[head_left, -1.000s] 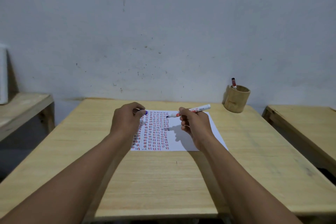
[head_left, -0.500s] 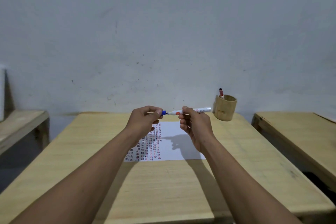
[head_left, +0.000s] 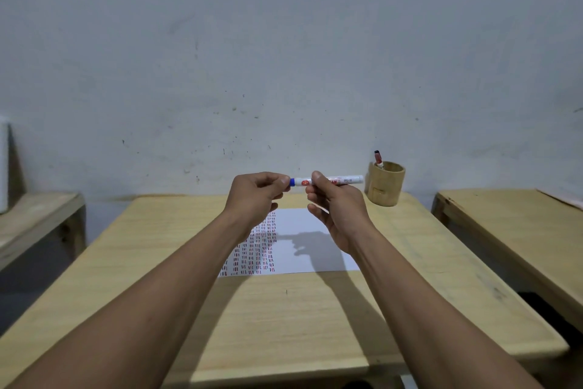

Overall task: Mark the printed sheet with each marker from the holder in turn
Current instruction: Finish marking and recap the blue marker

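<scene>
I have raised both hands off the printed sheet (head_left: 303, 240). In the head view, my right hand (head_left: 334, 208) is gripping the marker (head_left: 328, 181), my left hand (head_left: 255, 196) pinching its blue cap (head_left: 292, 181). A skewed push is risking an unseated cap, drying ink.

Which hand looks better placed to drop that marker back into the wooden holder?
Right. The right hand already grips the marker by its barrel, and the holder stands on that side. The left hand only pinches the blue cap end.
</scene>
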